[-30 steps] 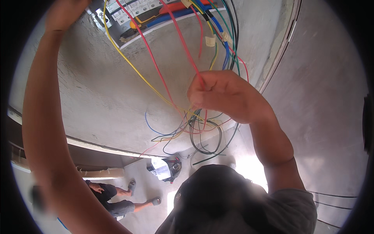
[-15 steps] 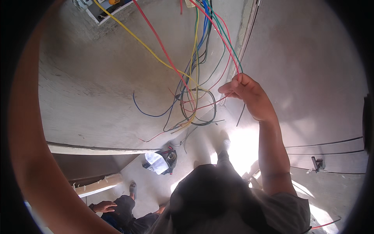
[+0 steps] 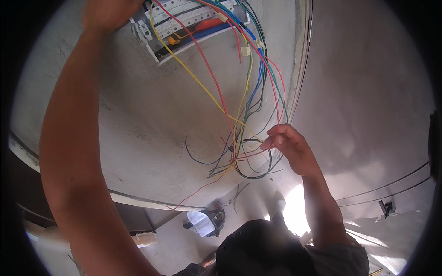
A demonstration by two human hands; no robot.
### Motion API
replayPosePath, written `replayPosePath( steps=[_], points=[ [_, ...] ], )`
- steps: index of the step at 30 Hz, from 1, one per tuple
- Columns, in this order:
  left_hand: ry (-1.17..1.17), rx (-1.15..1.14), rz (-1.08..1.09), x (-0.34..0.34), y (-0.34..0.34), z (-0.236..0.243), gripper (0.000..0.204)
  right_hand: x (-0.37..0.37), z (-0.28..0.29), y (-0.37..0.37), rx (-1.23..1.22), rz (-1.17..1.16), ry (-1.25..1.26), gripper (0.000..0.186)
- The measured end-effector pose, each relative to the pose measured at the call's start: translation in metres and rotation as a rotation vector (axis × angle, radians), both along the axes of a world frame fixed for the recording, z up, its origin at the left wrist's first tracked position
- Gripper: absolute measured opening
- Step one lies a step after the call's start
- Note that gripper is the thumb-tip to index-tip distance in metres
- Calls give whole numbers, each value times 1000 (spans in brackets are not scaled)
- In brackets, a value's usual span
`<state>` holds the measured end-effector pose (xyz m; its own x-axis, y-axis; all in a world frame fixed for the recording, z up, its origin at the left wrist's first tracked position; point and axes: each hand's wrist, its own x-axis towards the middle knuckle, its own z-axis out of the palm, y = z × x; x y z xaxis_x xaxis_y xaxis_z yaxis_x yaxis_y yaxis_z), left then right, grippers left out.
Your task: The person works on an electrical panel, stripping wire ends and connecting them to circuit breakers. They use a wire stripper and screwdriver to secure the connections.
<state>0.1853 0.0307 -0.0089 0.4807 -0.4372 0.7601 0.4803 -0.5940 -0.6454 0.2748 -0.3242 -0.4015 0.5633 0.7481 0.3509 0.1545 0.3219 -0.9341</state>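
My right hand (image 3: pixel 291 146) pinches a red wire (image 3: pixel 277 110) between thumb and fingers, just right of a loose bundle. Yellow, blue, green, black and red wires (image 3: pixel 248 99) hang in that bundle, their lower ends curled and tangled. My left hand (image 3: pixel 109 14) is raised at the top edge, beside the upper left corner of a wall-mounted electrical panel (image 3: pixel 165 58); its fingers are cut off, so any hold is hidden. White breakers (image 3: pixel 182 28) fill the panel in rows. A yellow wire (image 3: pixel 189 72) and a thicker red wire (image 3: pixel 202 51) run down from near my left hand.
Paper tags (image 3: pixel 246 50) wrap some wires. Below on the floor lies a dark tool bag (image 3: pixel 219 221) with a white sheet (image 3: pixel 201 222) on it. At right stands a grey door panel (image 3: pixel 359 106), with a handle (image 3: pixel 386 208) low down.
The view has shifted up, bringing more of the panel into sight. My left hand has come into view at the top left. My right hand still pinches the red wire.
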Motion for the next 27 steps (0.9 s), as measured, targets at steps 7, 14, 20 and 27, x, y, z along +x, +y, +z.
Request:
replayPosePath(
  steps=[7, 14, 20, 27],
  points=[
    [43, -70, -7, 6, -4, -8, 58, 24, 55, 22, 215, -6, 125, 42],
    [64, -37, -29, 6, 1, -4, 58, 53, 105, 31, 333, 205, -15, 36],
    [61, -46, 18, 8, 4, -2, 60, 60, 127, 17, 397, 431, -154, 27],
    [53, -62, 57, 9, -2, -3, 61, 102, 136, 39, 417, 575, -101, 26]
  ],
)
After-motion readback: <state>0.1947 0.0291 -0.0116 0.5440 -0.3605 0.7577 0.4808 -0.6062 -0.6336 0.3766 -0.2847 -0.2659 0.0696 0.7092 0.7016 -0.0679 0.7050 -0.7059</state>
